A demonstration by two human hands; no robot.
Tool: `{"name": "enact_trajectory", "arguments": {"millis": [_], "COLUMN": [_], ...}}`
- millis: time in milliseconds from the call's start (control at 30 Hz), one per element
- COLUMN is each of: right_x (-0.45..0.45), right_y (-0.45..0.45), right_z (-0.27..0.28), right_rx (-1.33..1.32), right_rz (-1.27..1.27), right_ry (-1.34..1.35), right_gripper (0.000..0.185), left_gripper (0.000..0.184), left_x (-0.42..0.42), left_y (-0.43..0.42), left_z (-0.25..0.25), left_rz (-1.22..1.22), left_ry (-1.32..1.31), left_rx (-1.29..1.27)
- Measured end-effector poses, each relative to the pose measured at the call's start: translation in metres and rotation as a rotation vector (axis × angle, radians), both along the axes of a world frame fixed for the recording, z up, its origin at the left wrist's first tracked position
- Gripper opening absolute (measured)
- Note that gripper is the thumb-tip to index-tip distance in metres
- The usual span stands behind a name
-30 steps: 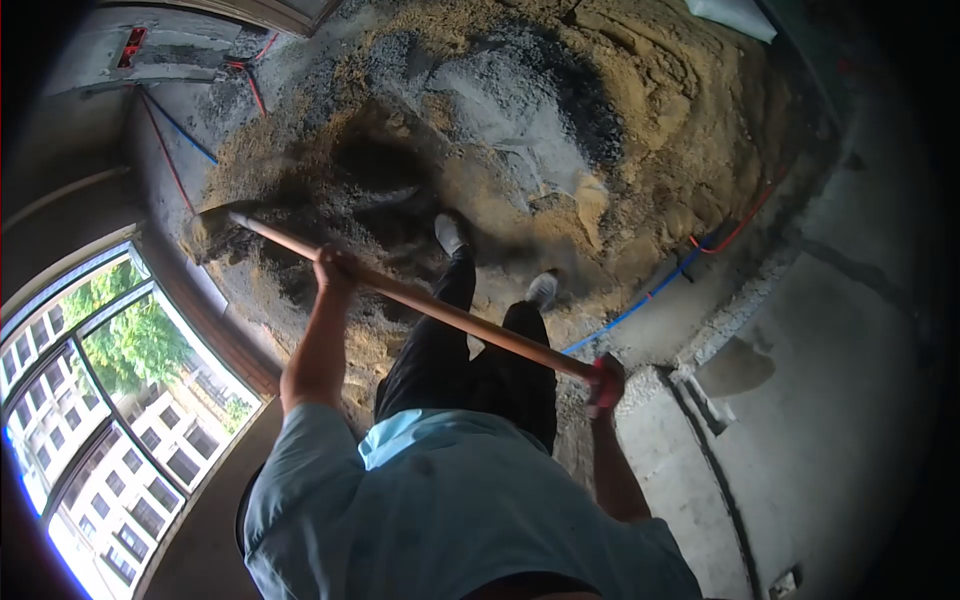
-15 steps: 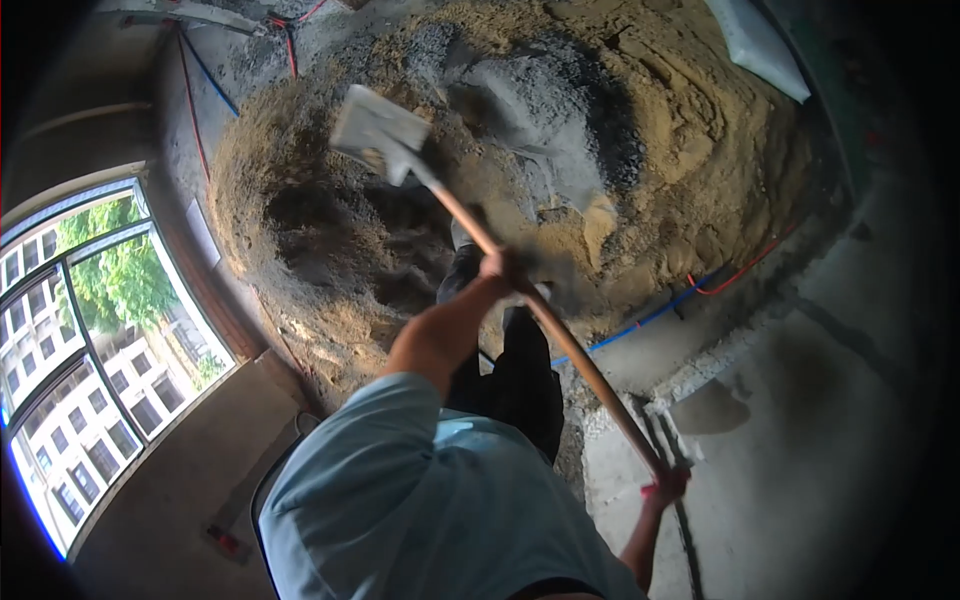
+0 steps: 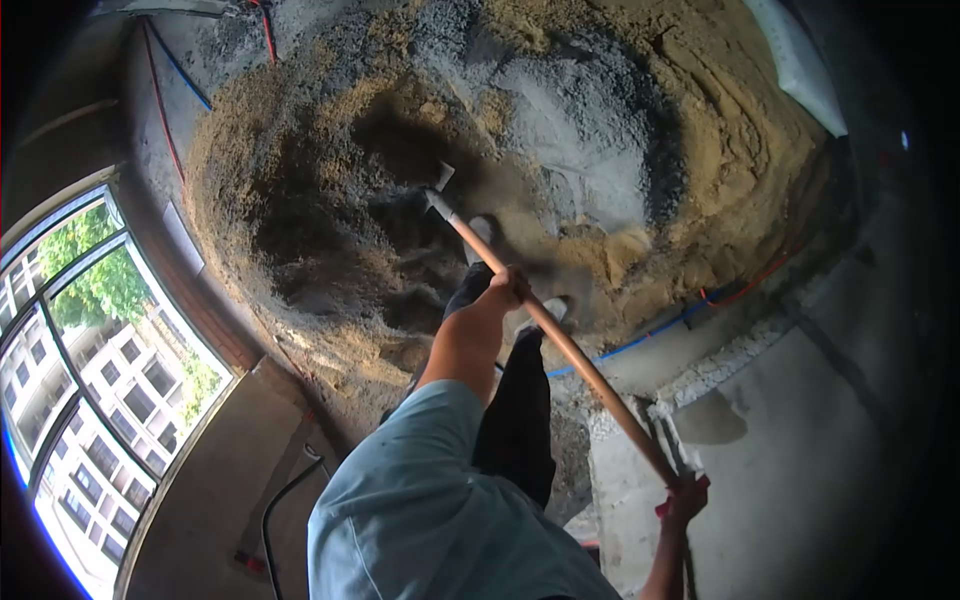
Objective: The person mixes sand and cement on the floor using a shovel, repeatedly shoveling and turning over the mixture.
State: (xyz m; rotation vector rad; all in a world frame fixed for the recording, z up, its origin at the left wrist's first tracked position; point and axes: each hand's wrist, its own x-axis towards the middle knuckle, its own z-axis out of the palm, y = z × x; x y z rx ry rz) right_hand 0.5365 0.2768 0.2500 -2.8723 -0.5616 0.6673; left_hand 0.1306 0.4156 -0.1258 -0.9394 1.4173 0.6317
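Note:
A shovel with a long wooden handle (image 3: 590, 370) slants across the view, its metal blade (image 3: 440, 185) partly sunk in the dark part of a sand and cement pile (image 3: 340, 200). Around the handle's upper middle, not far behind the blade, my left hand (image 3: 510, 285) is wrapped. My right hand (image 3: 685, 497), with something red at the palm, grips the handle's rear end at the lower right. Both shoes stand at the near edge of the pile, on either side of the shaft.
Blue pipe (image 3: 645, 337) and red pipe (image 3: 752, 283) run along the pile's right edge. A white sack (image 3: 797, 65) lies at the upper right. On the left is a window (image 3: 110, 370), with a black cable (image 3: 272, 515) on the floor nearby.
From far left, the shovel swung up over the pile, and its blade then came down into the dark mix. My right hand has moved lower and right, with both hands still on the handle.

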Motion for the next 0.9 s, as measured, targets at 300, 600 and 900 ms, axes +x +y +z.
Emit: {"name": "enact_trajectory", "arguments": {"millis": [300,600,900], "right_x": [0.063,0.101,-0.218], "right_y": [0.024,0.039,0.041], "right_z": [0.057,-0.029,-0.048], "right_rx": [0.104,0.268,0.952], "right_rz": [-0.039,0.155,1.348], "right_ry": [0.085,0.23,0.565], "right_gripper": [0.02,0.024,0.043], "left_gripper": [0.017,0.016,0.018], "left_x": [0.027,-0.061,-0.332], "left_y": [0.004,0.003,-0.002], "left_z": [0.075,0.11,0.215], "left_rz": [0.193,0.332,0.138], "left_ry": [-0.068,0.246,0.746], "left_rx": [-0.004,0.28,0.272]}}
